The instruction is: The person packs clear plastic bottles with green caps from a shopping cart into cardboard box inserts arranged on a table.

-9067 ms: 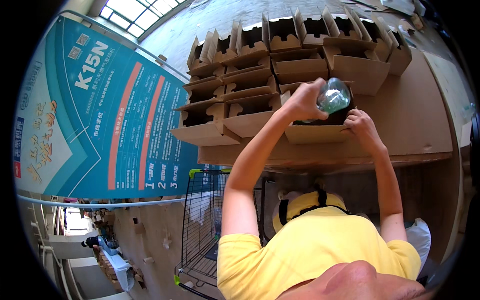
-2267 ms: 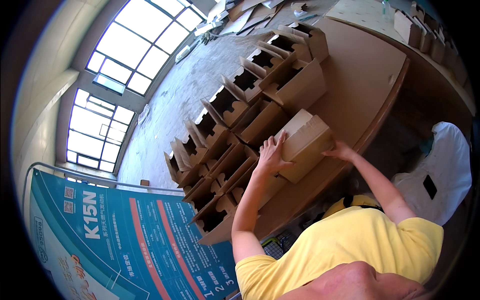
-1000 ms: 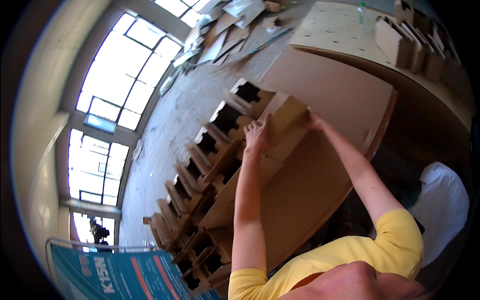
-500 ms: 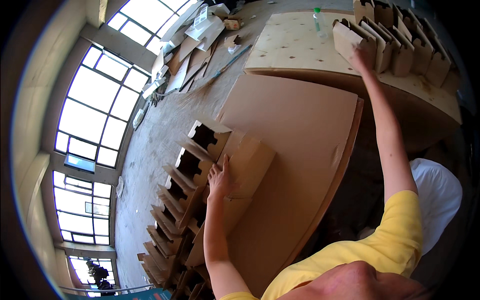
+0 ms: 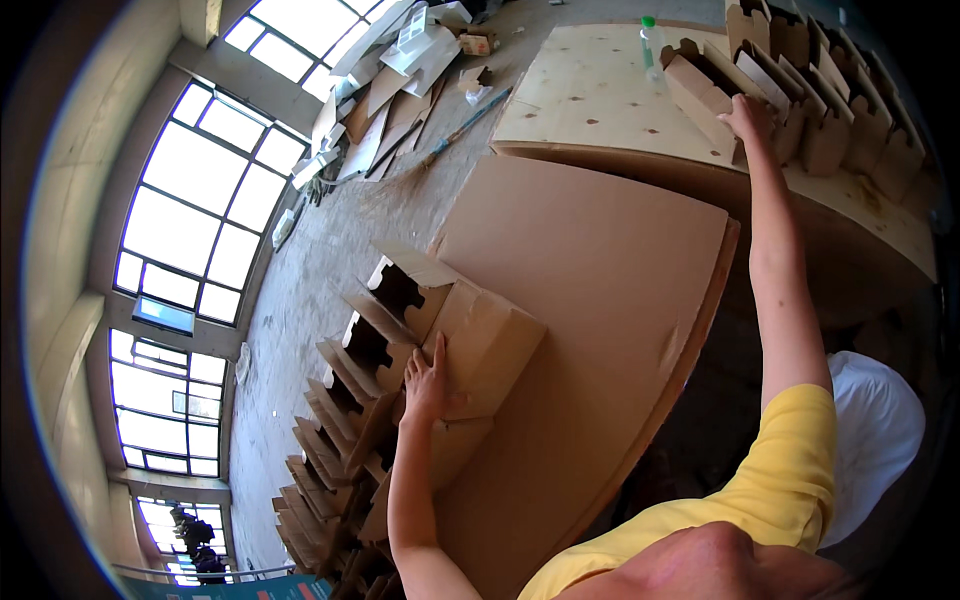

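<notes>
My left hand (image 5: 428, 388) lies with fingers stretched out on the side of an open-topped brown cardboard box (image 5: 488, 335), the front one of a packed row. Its flaps stand up at the far left end. At the far right, my right hand (image 5: 748, 118) reaches to the nearest box (image 5: 697, 98) of another group and grips its near edge. That cardboard box is tilted, with its open top showing. Part of the grip is hidden behind the hand.
Large flat cardboard sheets (image 5: 600, 230) lie stacked between the two groups. A clear bottle with a green cap (image 5: 650, 48) stands on the wooden board (image 5: 580, 90). Scrap cardboard (image 5: 385, 95) is heaped on the floor near the windows. A white bag-like thing (image 5: 875, 430) is at right.
My right hand has moved slightly right, and the box at it has turned and tilted. My left hand stays on its box. The whole view has shifted a little.
</notes>
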Tool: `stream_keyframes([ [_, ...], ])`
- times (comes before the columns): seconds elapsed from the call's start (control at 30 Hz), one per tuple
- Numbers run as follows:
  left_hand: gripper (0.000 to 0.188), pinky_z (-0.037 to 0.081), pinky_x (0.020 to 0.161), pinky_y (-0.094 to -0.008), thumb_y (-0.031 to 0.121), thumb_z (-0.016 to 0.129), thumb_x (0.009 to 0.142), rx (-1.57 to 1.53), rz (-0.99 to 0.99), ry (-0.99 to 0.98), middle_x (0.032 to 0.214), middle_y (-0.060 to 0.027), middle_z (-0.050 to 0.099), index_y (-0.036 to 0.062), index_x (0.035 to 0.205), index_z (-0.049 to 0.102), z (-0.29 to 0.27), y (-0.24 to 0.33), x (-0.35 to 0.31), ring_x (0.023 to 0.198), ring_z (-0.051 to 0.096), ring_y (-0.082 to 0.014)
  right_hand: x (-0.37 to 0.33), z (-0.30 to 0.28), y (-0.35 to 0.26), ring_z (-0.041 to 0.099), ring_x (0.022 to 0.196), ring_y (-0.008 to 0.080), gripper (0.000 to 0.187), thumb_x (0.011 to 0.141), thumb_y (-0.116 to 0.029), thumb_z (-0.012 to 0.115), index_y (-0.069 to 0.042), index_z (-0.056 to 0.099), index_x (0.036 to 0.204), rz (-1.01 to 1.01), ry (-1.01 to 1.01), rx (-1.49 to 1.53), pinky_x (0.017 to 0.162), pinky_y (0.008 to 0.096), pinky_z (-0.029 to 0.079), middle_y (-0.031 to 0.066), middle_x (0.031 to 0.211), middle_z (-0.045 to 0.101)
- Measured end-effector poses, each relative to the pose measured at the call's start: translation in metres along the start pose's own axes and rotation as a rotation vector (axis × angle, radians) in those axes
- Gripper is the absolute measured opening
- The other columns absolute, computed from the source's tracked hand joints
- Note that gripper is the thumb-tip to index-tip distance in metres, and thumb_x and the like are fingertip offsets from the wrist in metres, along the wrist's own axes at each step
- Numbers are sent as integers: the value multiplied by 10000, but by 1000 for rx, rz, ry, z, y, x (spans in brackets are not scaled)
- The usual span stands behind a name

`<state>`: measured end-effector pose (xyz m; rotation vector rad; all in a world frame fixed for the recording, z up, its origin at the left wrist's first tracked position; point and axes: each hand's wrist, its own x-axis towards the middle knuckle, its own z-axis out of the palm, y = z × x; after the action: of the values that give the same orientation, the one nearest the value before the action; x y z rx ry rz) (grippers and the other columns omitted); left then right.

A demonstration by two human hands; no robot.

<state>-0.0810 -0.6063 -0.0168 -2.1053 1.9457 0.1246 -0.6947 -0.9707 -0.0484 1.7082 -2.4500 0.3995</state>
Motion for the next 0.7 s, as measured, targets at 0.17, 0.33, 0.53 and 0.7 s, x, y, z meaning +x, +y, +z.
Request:
stream_keyframes([
  [0.17,1258,274,1053,-542,322,837,587,10,23,58,1384,-370,259,210,1503,-18,12,-5,5,1270,310,-517,-24,-6,9,627,973,308,326,785,-281,691,-76,606,1024,-215,102,-59,912,485,438,142,1015,658],
  [0.33,1217,274,1052,-541,309,822,614,-1,-27,53,1408,-369,231,204,1501,-5,7,2,9,1293,284,-515,-122,-54,35,624,917,349,241,802,-130,647,-32,583,1013,-417,305,271,818,415,496,173,973,649],
  [0.53,1047,252,1073,-534,288,779,683,-20,-4,266,1461,-302,206,195,1496,126,7,16,-34,1339,244,-470,-320,-148,17,548,811,438,126,842,-58,596,8,504,899,-500,101,636,628,465,430,239,812,570],
  [0.7,896,254,1092,-506,227,752,739,-293,276,571,1492,-210,223,166,1473,244,-22,53,-143,1364,257,-390,-443,-209,-38,554,778,426,94,825,-31,574,-4,489,855,-860,-46,760,611,456,430,212,789,537],
])
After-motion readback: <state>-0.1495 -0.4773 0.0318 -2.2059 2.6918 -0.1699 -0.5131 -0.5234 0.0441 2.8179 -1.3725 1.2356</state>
